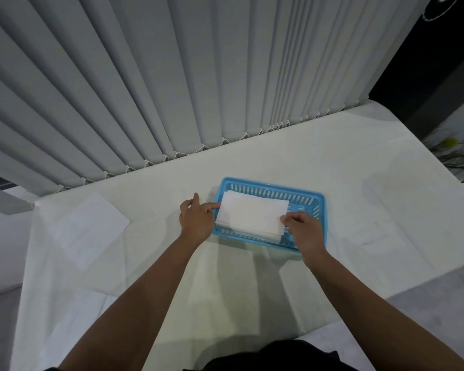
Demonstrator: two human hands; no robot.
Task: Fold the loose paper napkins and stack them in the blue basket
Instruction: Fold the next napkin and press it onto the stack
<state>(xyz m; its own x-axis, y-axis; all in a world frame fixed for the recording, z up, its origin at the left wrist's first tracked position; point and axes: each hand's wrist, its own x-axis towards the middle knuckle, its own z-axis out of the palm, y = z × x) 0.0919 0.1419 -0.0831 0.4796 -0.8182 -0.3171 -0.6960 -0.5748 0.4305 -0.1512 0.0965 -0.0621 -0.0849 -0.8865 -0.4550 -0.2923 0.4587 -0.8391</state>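
Note:
A blue slotted basket point(310, 200) sits on the white table, a little right of centre. A folded white napkin point(252, 214) lies over it, on top of a stack of folded napkins whose edges show along the near side. My left hand point(196, 218) is at the napkin's left edge, with the index finger pointing onto it. At the napkin's near right corner, my right hand point(304, 228) pinches the paper between thumb and fingers. Unfolded napkins point(87, 227) lie flat in a loose pile at the left of the table.
Grey vertical blinds point(172, 76) hang right behind the table's far edge. The white tablecloth point(373, 183) runs to a rounded right corner, past which stands a green plant point(453, 153). The table's near edge is close to my body.

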